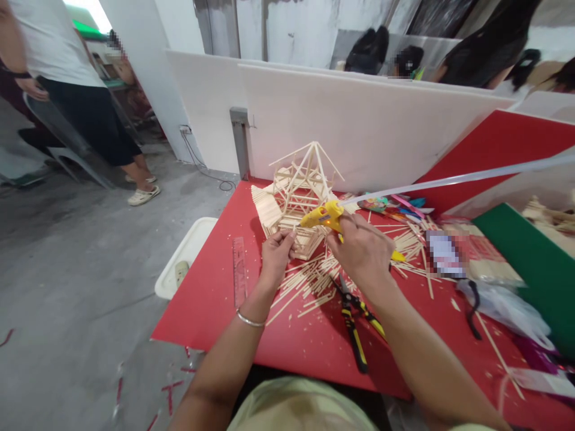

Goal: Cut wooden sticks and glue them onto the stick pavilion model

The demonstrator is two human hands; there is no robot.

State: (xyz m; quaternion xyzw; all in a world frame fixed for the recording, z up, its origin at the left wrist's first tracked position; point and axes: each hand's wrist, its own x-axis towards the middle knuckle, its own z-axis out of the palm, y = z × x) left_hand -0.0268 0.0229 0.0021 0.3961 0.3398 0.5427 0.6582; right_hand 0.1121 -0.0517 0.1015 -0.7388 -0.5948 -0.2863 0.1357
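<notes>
The right hand [362, 248] is grasping a yellow glue gun [322, 216]; its fingers cover most of the handle. From the back of the gun goes a long translucent glue stick [449, 181], which is cut off by the right edge of the view. The gun's nozzle is very near to the left hand [275, 256], whose thumb and fingers are closed together; whether they pinch a small piece, I cannot tell. The stick model [287, 220] stands on the red worktop [202, 314], in front of both hands, and its right side is partly hidden behind the gun. Loose sticks [309, 284] lie around it, some covered by the right arm. Cutters [353, 323] lie with handles apart. The ruler [239, 272] has markings too faint for reading.
</notes>
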